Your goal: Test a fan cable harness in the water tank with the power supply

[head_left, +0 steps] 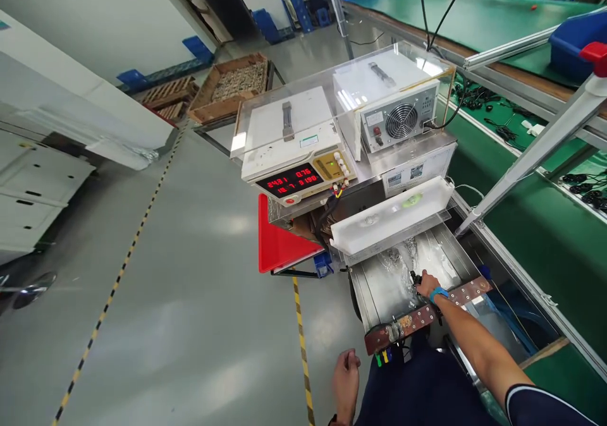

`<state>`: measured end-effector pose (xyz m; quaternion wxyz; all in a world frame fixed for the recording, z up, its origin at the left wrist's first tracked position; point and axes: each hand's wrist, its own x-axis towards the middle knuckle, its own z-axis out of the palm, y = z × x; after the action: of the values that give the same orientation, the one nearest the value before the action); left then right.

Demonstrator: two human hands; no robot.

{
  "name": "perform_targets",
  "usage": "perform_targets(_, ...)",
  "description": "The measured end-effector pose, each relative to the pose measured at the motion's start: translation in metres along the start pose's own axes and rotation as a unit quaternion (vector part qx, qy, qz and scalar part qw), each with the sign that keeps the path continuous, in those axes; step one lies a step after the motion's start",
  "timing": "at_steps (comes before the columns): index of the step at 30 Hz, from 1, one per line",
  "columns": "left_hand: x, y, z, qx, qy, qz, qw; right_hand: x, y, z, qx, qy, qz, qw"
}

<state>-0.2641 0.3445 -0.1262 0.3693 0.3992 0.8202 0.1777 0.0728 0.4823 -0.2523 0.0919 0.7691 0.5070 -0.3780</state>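
My right hand [429, 283], with a blue band at the wrist, reaches into a shallow metal tray [379, 293]. Its fingers are closed on a small black part [416, 278] whose exact kind I cannot make out. Clear plastic bags [396, 263] lie beside it in the tray. A brown strip with metal studs [422, 317] runs along the tray's near edge, under my right wrist. My left hand [346, 378] hangs over the floor, left of the strip, with curled fingers and nothing visible in them.
Behind the tray stand a white lamp panel [393, 214], a tester with red digits [296, 182] and a fan-backed instrument [401, 119], under a clear sheet. A red tray [279, 243] juts out left. A slanted metal post [531, 154] and green conveyor [516, 186] border the right.
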Motion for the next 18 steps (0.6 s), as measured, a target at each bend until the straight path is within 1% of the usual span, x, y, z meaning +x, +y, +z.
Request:
perform_targets(2,0.010,0.018,-0.004,-0.050,0.019,0.032,0.998,0.001,0.001,0.002,0.008,0.007,-0.004,1.000)
perform_targets(4,0.021,0.043,-0.010,-0.071,0.041,0.056,0.995,0.002,0.002,0.005,0.015,0.013,-0.007,1.000)
perform_targets(6,0.034,0.073,-0.019,-0.075,0.062,0.087,0.992,0.002,0.003,0.007,0.022,0.019,-0.008,1.000)
perform_targets(8,0.048,0.107,-0.030,-0.077,0.087,0.131,0.985,0.001,0.003,0.008,0.029,0.022,-0.007,0.999)
perform_targets(10,0.061,0.148,-0.045,-0.080,0.113,0.195,0.971,0.000,0.002,0.009,0.034,0.023,-0.009,0.999)
perform_targets(12,0.071,0.195,-0.062,-0.074,0.136,0.278,0.948,0.000,0.002,0.009,0.037,0.025,-0.012,0.999)
perform_targets(14,0.079,0.245,-0.080,-0.051,0.171,0.362,0.915,0.000,0.002,0.008,0.039,0.030,-0.016,0.999)
perform_targets(16,0.084,0.295,-0.097,-0.024,0.215,0.429,0.877,0.001,0.001,0.008,0.040,0.036,-0.017,0.998)
perform_targets(18,0.087,0.340,-0.111,-0.009,0.254,0.487,0.835,0.001,0.002,0.009,0.042,0.041,-0.017,0.998)
